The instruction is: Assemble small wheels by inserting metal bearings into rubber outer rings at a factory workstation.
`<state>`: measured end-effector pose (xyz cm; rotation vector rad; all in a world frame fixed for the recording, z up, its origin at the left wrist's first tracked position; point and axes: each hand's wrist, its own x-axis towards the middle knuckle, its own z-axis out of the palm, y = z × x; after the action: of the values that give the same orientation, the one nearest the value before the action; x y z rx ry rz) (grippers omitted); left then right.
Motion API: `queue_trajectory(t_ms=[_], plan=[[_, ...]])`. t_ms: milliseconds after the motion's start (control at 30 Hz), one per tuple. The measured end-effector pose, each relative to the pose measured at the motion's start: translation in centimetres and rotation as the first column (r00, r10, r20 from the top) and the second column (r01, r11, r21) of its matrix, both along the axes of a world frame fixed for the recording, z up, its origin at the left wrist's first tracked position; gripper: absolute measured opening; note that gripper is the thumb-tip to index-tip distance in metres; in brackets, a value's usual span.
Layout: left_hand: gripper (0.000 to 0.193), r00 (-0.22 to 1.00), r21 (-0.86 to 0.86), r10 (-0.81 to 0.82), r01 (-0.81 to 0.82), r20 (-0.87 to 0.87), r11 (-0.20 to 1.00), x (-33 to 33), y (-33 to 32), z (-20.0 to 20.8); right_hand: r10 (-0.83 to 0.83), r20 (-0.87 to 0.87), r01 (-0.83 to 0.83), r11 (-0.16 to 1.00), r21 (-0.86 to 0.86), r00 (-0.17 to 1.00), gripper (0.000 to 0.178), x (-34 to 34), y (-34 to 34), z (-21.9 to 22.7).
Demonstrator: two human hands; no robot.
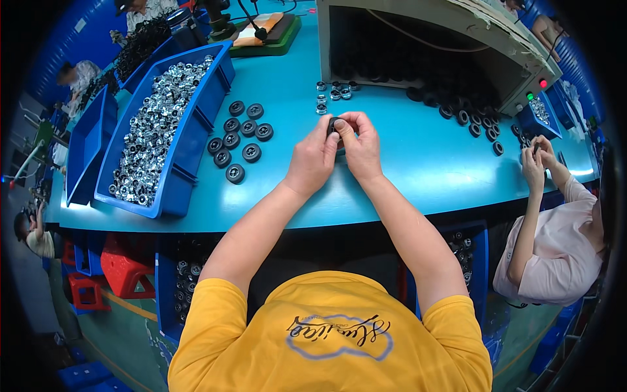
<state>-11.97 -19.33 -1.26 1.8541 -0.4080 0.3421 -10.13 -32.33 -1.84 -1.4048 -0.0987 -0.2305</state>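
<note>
Filling the near edge is a yellow short-sleeved cloth T-shirt (330,326), bare forearms stretching out over a glossy blue-green tabletop (281,196). And here are the hands, side by side past the table's front edge: the left hand (313,159) and the right hand (363,147), fingertips drawn together and both clamped on a small black round piece (332,125). It sits right between the thumbs and fingers, raised toward the far side of the hands, much of it covered by them. Just left of the left hand, ten black wheels with dark spoked centres (231,140) lie loosely scattered, flat on the table. Left of those stands a long blue plastic bin (197,147), heaped with shiny silver metal hubs (153,124). Straight beyond the fingertips, a little cluster of silver-and-black cylindrical hubs (336,94) is standing on the tabletop. Over to the right, black rubber rings (463,117) spill from the dark opening of a cream metal cabinet (517,57). A co-worker in a pale pink shirt (555,255) sits at the right, both hands around a small dark item. Farthest out, an orange-and-white cloth (256,31) lies on a green metal base (287,40).
</note>
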Motion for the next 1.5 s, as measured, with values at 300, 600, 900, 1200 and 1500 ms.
queue_trajectory(t_ms=[300, 600, 900, 1200, 1500], plan=[[0.032, 0.946, -0.242, -0.093, 0.017, -0.310, 0.970, 0.7, 1.4, 0.9, 0.037, -0.028, -0.042, 0.983, -0.180, 0.999, 0.023, -0.8, 0.4, 1.4], [0.049, 0.939, -0.213, -0.186, 0.127, -0.288, 0.969, 1.3, 1.7, -0.2, 0.070, -0.076, -0.072, 0.997, -0.022, 0.995, 0.027, 0.2, -0.5, 0.4], [0.056, 0.973, -0.108, -0.121, 0.101, -0.198, 0.989, 1.6, 2.1, -0.6, 0.282, -0.173, -0.228, 0.933, 0.279, 0.944, 0.027, 0.3, -1.1, 0.9], [0.057, 0.978, 0.191, -0.061, 0.022, 0.200, 0.981, 1.7, 1.8, -1.1, 0.200, -0.253, -0.161, 0.973, 0.166, 0.947, 0.025, 0.8, -1.6, 0.0], [0.045, 0.989, -0.055, -0.084, 0.078, -0.125, 0.995, 1.5, 2.2, -0.1, 0.227, -0.278, -0.122, 0.929, 0.350, 0.933, 0.029, 0.7, -2.0, 0.7]])
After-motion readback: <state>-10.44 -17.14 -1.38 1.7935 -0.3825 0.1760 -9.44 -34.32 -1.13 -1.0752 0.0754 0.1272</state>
